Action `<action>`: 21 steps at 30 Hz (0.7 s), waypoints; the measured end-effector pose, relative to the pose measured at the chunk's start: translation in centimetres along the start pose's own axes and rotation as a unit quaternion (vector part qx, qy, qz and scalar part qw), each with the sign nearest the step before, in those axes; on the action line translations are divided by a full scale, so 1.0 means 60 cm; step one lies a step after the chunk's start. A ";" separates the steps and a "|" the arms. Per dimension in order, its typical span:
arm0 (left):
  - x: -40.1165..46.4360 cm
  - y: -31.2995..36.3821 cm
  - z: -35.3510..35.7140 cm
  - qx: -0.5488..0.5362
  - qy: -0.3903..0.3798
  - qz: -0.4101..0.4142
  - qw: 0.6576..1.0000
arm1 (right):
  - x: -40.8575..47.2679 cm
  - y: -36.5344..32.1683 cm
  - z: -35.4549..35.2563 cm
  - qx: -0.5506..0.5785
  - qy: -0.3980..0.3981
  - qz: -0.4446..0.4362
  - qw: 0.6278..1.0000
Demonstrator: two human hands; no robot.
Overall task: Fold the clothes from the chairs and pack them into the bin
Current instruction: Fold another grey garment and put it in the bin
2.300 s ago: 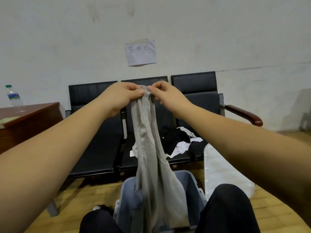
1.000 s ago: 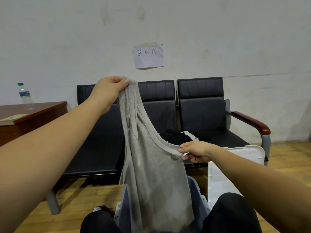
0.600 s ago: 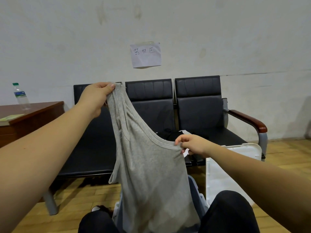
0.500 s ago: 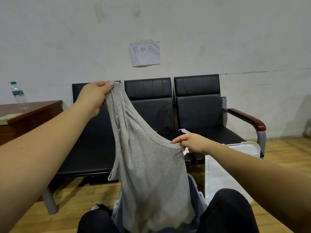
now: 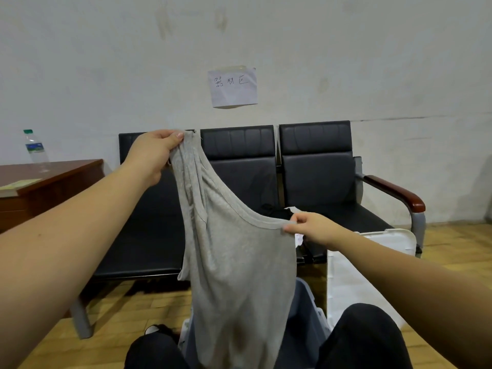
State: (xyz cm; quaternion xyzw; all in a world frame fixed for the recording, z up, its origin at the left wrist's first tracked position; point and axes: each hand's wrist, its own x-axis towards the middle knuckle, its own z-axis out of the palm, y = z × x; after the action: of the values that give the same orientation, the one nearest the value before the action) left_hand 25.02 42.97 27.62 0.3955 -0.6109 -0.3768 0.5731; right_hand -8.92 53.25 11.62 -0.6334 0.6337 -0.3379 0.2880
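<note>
The single head camera looks forward and slightly down, close behind both arms, facing the chairs and wall.

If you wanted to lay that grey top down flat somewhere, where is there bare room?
The left seat, beside the grey top, looks bare, and so does the right seat by the wooden armrest. The middle seat holds a pile of clothes. The bin between the knees is tight, with its white lid alongside.

Left hand raised, pinching; right hand lower, fingers pinched.
</note>
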 end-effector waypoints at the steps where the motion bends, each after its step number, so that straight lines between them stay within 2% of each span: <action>1: -0.002 0.002 0.000 -0.001 0.000 0.000 1.000 | 0.004 0.004 -0.001 0.053 0.012 0.004 0.999; 4: -0.007 0.007 0.001 -0.003 -0.003 -0.001 1.000 | 0.006 0.012 0.002 0.146 0.029 0.022 0.989; 8: -0.018 0.011 0.011 -0.012 -0.010 0.008 1.000 | 0.013 0.020 0.008 0.046 0.013 0.080 0.996; 10: -0.029 0.016 0.021 -0.021 -0.013 0.013 1.000 | 0.015 0.021 0.009 0.058 0.008 0.084 0.995; 13: -0.044 0.025 0.036 -0.041 -0.014 0.016 0.999 | 0.015 0.015 0.016 0.211 -0.015 0.038 0.977; 15: -0.053 0.032 0.047 -0.077 -0.014 0.002 0.997 | 0.009 -0.006 0.023 0.355 -0.052 0.019 0.933; 17: -0.060 0.043 0.063 -0.111 -0.017 -0.015 0.994 | 0.002 -0.039 0.039 0.422 -0.088 0.001 0.902; 19: -0.066 0.054 0.083 -0.142 -0.025 -0.030 0.989 | -0.009 -0.077 0.058 0.421 -0.131 -0.019 0.898; 21: -0.070 0.064 0.103 -0.179 -0.042 -0.044 0.982 | -0.017 -0.104 0.079 0.344 -0.167 -0.030 0.923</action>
State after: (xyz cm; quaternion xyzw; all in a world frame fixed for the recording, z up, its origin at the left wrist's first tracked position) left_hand 18.79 48.41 29.05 0.2964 -0.5393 -0.5213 0.5912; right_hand -1.35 54.14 13.61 -0.5613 0.4017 -0.4333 0.5795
